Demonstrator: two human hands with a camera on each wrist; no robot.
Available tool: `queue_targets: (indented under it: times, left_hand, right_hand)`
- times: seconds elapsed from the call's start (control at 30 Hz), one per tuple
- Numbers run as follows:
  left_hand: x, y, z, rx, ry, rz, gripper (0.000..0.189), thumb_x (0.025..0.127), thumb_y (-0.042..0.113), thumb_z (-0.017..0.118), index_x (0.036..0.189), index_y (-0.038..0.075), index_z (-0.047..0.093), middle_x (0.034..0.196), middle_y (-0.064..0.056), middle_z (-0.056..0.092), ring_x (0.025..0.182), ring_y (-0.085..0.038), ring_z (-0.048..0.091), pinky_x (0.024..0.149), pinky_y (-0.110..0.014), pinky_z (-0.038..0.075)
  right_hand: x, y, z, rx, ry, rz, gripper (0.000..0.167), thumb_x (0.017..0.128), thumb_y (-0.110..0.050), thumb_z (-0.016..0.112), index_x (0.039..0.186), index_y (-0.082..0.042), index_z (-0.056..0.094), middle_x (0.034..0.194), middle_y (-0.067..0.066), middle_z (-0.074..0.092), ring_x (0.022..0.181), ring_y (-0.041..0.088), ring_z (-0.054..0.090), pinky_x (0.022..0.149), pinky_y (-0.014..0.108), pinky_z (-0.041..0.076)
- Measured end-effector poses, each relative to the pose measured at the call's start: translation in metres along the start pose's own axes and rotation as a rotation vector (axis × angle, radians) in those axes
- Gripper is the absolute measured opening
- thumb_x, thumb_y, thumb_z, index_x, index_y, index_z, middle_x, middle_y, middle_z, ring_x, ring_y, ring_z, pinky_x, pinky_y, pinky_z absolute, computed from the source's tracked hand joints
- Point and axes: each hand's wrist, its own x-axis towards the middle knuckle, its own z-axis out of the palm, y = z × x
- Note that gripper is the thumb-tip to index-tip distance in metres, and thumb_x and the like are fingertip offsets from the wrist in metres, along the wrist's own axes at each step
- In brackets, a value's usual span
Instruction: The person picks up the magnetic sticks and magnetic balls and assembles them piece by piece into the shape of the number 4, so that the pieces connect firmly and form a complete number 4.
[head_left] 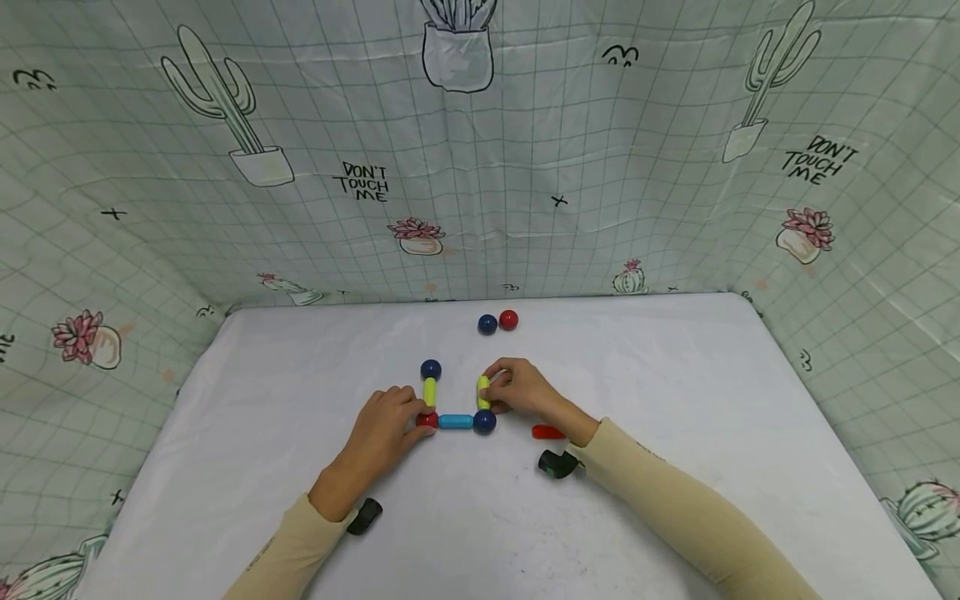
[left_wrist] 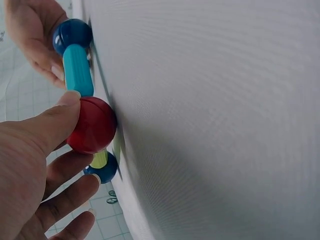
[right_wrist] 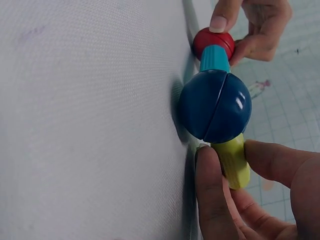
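Note:
My left hand (head_left: pixel 387 423) pinches a red ball (left_wrist: pixel 92 125) between thumb and fingers. A light blue rod (head_left: pixel 455 422) joins that ball to a dark blue ball (right_wrist: pixel 215 106) on the right. From the red ball a yellow-green rod (head_left: pixel 430 391) runs away from me to another dark blue ball (head_left: pixel 431 369). With thumb and fingers, my right hand (head_left: pixel 522 388) pinches a second yellow-green rod (right_wrist: pixel 234 162), whose near end meets the right dark blue ball. Whether that end is fixed or only touching, I cannot tell.
At the back of the table lie a loose dark blue ball (head_left: pixel 487 324) and a loose red ball (head_left: pixel 508 320), side by side. A red rod (head_left: pixel 548 432) lies near my right wrist, partly covered by it. Patterned cloth (head_left: pixel 480 167) hangs behind the white table (head_left: pixel 637 358).

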Motion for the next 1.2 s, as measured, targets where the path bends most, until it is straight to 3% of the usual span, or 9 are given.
queue_targets:
  times: [0.43, 0.8, 1.0, 1.2]
  left_hand:
    - [0.001, -0.001, 0.0, 0.012, -0.003, 0.009, 0.026, 0.083, 0.025, 0.092, 0.103, 0.011, 0.083, 0.084, 0.003, 0.06, 0.082, -0.017, 0.056, 0.082, -0.039, 0.049]
    - [0.004, 0.005, -0.005, 0.114, -0.031, 0.027, 0.027, 0.083, 0.028, 0.092, 0.104, 0.013, 0.082, 0.094, 0.0, 0.066, 0.09, -0.019, 0.057, 0.086, -0.04, 0.05]
    - [0.008, 0.015, -0.004, 0.127, 0.004, 0.058, 0.03, 0.084, 0.032, 0.092, 0.106, 0.014, 0.082, 0.101, -0.002, 0.069, 0.097, -0.024, 0.06, 0.091, -0.043, 0.052]
    - [0.017, 0.038, 0.008, 0.164, 0.027, 0.095, 0.03, 0.088, 0.038, 0.088, 0.106, 0.016, 0.081, 0.1, 0.001, 0.071, 0.098, -0.021, 0.061, 0.092, -0.042, 0.051]
  right_hand:
    - [-0.001, 0.001, -0.001, 0.001, -0.016, 0.026, 0.03, 0.098, -0.007, 0.074, 0.125, 0.003, 0.065, 0.096, 0.012, 0.073, 0.069, 0.013, 0.072, 0.07, 0.027, 0.062]
    - [-0.001, 0.002, -0.001, 0.016, -0.004, 0.01, 0.03, 0.097, -0.005, 0.075, 0.123, 0.004, 0.065, 0.097, 0.012, 0.07, 0.068, 0.012, 0.071, 0.069, 0.027, 0.062]
    - [-0.001, 0.002, -0.001, 0.02, 0.006, 0.015, 0.03, 0.097, -0.006, 0.075, 0.123, 0.005, 0.065, 0.097, 0.012, 0.069, 0.067, 0.012, 0.071, 0.068, 0.027, 0.062]
    - [-0.002, 0.002, 0.0, 0.031, 0.008, 0.007, 0.029, 0.097, -0.006, 0.075, 0.122, 0.005, 0.065, 0.096, 0.012, 0.069, 0.066, 0.011, 0.071, 0.067, 0.027, 0.062]
